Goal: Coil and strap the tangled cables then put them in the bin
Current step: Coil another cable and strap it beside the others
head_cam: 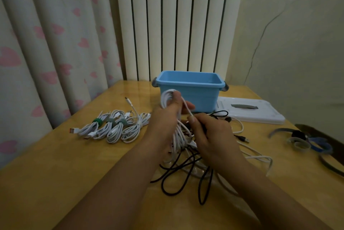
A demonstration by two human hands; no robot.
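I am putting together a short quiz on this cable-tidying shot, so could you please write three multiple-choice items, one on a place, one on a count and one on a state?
1. Where does the white lid lie?
A. On the blue bin
B. On the table, right of the blue bin
C. Under the strapped coils

2. How many coiled white cables lie in the row on the left of the table?
A. Two
B. Four
C. Seven

3. What is the state of the blue bin?
A. Open, with nothing visible inside
B. Shut by its lid
C. Tipped on its side

Answers: 1 B, as the lid lies flat beside the bin. 2 B, as four bundles lie side by side. 3 A, as the visible interior shows only bare blue walls, while the left hand holds a white cable coil in front of it.
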